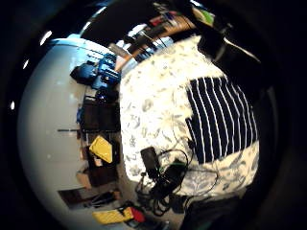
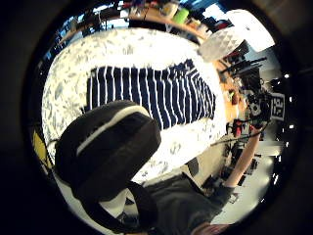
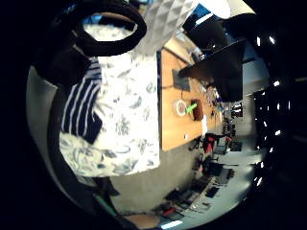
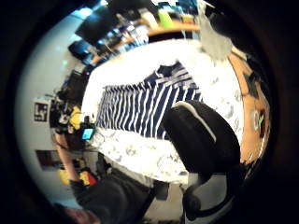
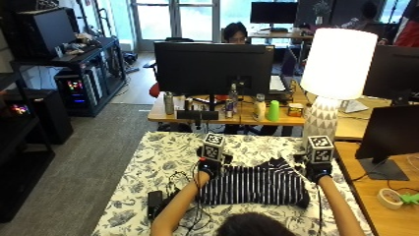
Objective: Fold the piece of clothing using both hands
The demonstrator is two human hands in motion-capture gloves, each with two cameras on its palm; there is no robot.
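Observation:
A navy and white striped garment [image 5: 252, 186] lies flat, folded into a wide rectangle, on the floral tablecloth [image 5: 157, 162] in front of me. My left hand [image 5: 209, 168] hovers at its far left corner and my right hand [image 5: 318, 172] at its far right corner. Both palm cameras look down on the whole garment [image 2: 146, 93] [image 4: 140, 105] from some height, and no edge of it is lifted. Neither hand holds any cloth. The striped cloth [image 1: 220, 117] [image 3: 79, 110] also shows flat in the little finger side views.
A black device with tangled cables [image 5: 156, 199] lies on the cloth at the near left. A white lamp [image 5: 330, 64] stands at the far right corner. Behind the table a desk carries a monitor [image 5: 213, 69] and bottles. A second monitor [image 5: 389, 142] stands on the right.

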